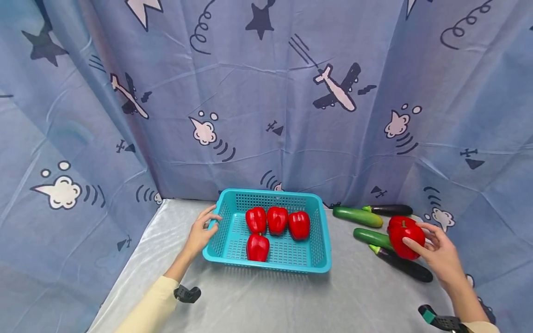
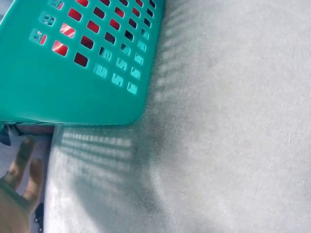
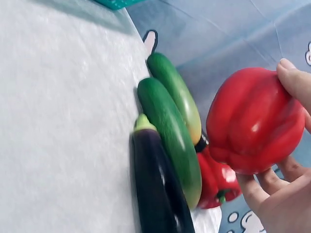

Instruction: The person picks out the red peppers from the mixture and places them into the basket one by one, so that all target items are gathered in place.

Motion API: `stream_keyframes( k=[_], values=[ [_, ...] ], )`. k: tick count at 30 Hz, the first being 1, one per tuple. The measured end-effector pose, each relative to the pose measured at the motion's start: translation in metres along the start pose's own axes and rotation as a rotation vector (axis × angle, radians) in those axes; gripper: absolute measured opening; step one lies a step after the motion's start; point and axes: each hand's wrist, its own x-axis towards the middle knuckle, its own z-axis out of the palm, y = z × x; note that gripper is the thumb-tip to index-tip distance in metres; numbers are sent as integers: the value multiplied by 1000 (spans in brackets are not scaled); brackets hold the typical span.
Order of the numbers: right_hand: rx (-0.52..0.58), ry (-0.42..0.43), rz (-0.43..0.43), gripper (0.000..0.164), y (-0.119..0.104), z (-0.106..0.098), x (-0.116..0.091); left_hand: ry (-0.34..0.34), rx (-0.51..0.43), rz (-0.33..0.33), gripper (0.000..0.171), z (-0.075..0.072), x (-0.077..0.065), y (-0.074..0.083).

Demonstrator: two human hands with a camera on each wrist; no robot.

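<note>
My right hand (image 1: 442, 254) grips a red bell pepper (image 1: 407, 240), thumb on one side and fingers on the other, held up over the vegetables at the right of the table. Behind it a second red bell pepper (image 3: 218, 179) lies among them, partly hidden in the head view. My left hand (image 1: 201, 235) is at the left rim of a turquoise basket (image 1: 266, 267), its fingers spread and holding nothing. Inside the basket sit several red bell peppers (image 1: 277, 220), three along the back and one (image 1: 257, 247) nearer the front.
Beside the held pepper lie two green zucchini (image 1: 357, 216) and two dark eggplants (image 1: 405, 264), one eggplant at the back. A blue patterned curtain (image 1: 250, 115) hangs behind and at both sides of the white-covered table (image 1: 275, 300).
</note>
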Motion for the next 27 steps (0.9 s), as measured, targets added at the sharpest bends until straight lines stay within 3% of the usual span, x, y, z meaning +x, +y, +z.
stream_keyframes(
  k=[7,14,22,27],
  values=[
    [21,-55,-39,61,-8,13,-1,2,13,-5,18,1,0,-3],
    [214,-140,-67,49,-15,26,-1,3,11,-4,17,0,0,-2],
    [267,-234,-54,56,-30,42,-1,1,8,-1,18,1,0,-4],
    [348,-255,-57,51,-39,51,-2,5,5,-14,17,1,-1,0]
  ],
)
